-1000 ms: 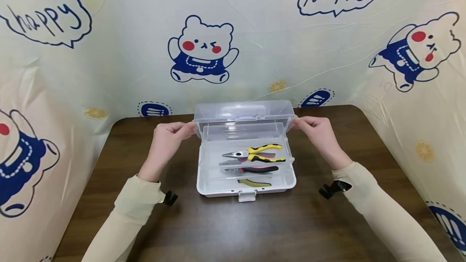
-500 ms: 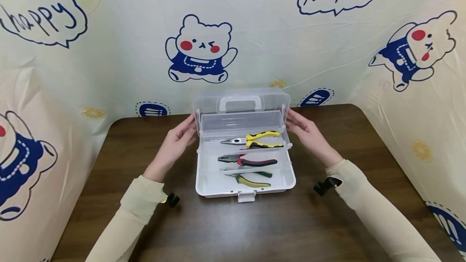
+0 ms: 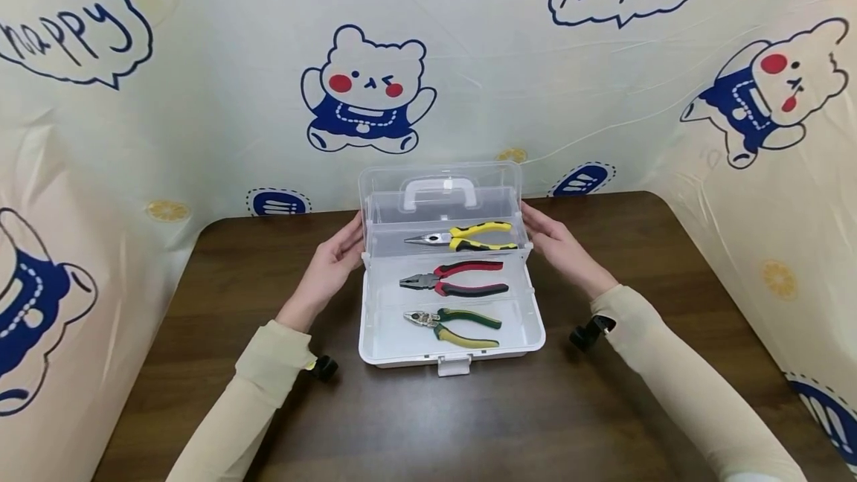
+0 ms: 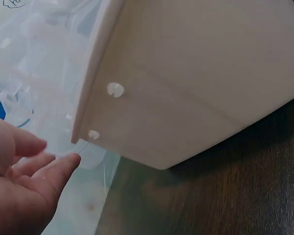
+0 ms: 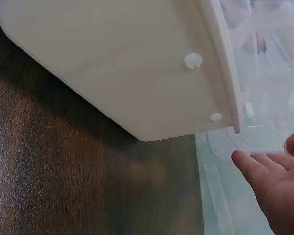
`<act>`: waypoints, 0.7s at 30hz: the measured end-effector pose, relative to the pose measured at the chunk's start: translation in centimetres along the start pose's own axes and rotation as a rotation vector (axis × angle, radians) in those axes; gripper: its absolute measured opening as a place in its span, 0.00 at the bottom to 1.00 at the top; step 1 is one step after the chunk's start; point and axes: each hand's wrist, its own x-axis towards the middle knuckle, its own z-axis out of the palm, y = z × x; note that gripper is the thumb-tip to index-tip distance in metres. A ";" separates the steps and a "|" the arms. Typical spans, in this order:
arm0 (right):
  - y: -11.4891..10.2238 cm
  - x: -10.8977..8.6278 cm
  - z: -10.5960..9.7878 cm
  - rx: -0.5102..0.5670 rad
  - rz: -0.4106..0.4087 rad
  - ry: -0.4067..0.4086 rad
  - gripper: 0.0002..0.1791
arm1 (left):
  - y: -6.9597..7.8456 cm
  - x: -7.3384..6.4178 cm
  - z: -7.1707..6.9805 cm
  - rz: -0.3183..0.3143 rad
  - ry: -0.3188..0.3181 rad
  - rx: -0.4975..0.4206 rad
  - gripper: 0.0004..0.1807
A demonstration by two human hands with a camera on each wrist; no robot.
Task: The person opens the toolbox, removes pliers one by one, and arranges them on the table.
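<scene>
A white toolbox (image 3: 402, 360) stands on the table, its clear lid (image 3: 382, 178) tipped back with the white carry handle (image 3: 438, 184) showing. Long-nose pliers (image 3: 482, 227) with yellow-black handles lie in the raised clear tray (image 3: 384, 242). Combination pliers (image 3: 472, 291) with red-black handles sit below them, and green-handled pliers (image 3: 469, 341) nearest the front. My left hand (image 3: 326, 268) is at the lid's left side, thumb and fingers relaxed and apart. My right hand (image 3: 564, 248) touches the opposite side with extended fingers; in the right wrist view its fingertips (image 5: 238, 155) are under the clear plastic.
The brown wooden table (image 3: 455, 430) extends to both sides and in front of the box. A cloth with printed bears (image 3: 368, 88) hangs close behind the lid. A white latch (image 3: 454, 366) hangs at the box's front.
The lid has swung back and the clear trays have risen rearward, uncovering the lower pliers. Both hands have gone from pinching the lid's corners to relaxed fingers at its sides.
</scene>
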 end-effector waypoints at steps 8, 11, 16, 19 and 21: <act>0.6 1.0 0.4 0.022 0.069 0.017 0.35 | -0.8 0.5 0.3 -0.052 0.022 -0.014 0.31; 0.8 1.3 0.3 0.025 0.103 0.012 0.35 | -1.0 0.7 0.5 -0.051 0.034 -0.003 0.31; 1.1 1.9 0.2 0.039 0.115 -0.007 0.34 | -1.1 1.1 0.7 -0.073 0.064 -0.008 0.30; 1.3 2.1 0.3 0.048 0.128 -0.012 0.34 | -1.2 1.1 0.6 -0.106 0.060 0.009 0.30; 1.5 2.1 0.2 0.045 0.141 -0.015 0.34 | -1.3 1.1 0.5 -0.126 0.054 0.018 0.31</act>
